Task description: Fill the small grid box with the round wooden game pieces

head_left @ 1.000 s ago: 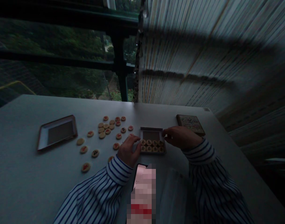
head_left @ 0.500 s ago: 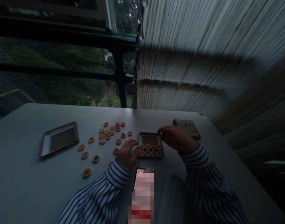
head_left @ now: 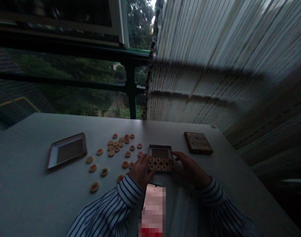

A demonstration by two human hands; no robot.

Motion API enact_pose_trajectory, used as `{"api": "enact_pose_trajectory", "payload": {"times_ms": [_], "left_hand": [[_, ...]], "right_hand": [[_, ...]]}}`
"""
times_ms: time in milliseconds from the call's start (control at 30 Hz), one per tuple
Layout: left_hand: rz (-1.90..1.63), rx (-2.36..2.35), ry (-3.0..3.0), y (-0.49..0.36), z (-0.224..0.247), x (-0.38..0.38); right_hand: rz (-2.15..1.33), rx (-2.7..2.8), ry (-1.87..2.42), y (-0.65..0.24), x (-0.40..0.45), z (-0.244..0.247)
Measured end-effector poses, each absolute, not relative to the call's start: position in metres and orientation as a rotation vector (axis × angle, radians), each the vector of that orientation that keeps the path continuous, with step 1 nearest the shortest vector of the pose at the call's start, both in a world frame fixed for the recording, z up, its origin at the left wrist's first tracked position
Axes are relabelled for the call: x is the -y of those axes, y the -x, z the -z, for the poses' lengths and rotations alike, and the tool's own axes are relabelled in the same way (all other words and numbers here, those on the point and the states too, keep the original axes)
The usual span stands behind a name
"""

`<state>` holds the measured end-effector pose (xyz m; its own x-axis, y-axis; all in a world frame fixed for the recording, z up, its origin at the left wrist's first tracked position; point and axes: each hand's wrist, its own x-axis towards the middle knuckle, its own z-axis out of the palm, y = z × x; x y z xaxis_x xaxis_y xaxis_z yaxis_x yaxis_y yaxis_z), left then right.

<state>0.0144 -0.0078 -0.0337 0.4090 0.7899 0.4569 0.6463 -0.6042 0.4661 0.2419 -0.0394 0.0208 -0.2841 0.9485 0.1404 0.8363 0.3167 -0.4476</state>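
Observation:
A small open box (head_left: 161, 146) holds two rows of round wooden pieces (head_left: 158, 160) with dark characters; its far part shows a bare bottom. My left hand (head_left: 140, 171) is at the box's left side, fingers apart, touching its edge near the pieces. On the right side, my right hand (head_left: 191, 169) rests with thumb and fingers spread at the box's wall. Loose round pieces, many with red characters (head_left: 99, 151), lie scattered left of the box. Several plain-faced pieces (head_left: 115, 144) sit grouped farther back.
An empty tray-like lid (head_left: 49, 158) lies at the left. A closed decorated box (head_left: 198, 143) is at the back right. A phone (head_left: 154, 200) lies between my forearms, beside a clear sheet. Window and curtain stand behind the table (head_left: 66, 204).
My right hand has come down from the box's far right corner to its right side, its fingers now spread. My left hand stays at the left side. The view has shifted slightly.

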Motion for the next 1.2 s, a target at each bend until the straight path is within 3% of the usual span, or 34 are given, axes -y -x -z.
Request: {"api": "enact_pose_trajectory", "payload": {"times_ms": [533, 933, 1200], "left_hand": [[-0.91, -1.197, -2.379, -0.016, 0.039, 0.008], [-0.902, -1.243, -2.34, -0.02, 0.036, 0.009], [-1.121, -1.217, -2.316, -0.021, 0.014, 0.012]], "right_hand": [[-0.577, 2.175, 1.537, -0.235, 0.043, -0.008], [-0.369, 2.203, 1.562, -0.238, 0.04, 0.001], [-0.087, 1.992, 1.59, -0.243, 0.033, 0.004]]}}
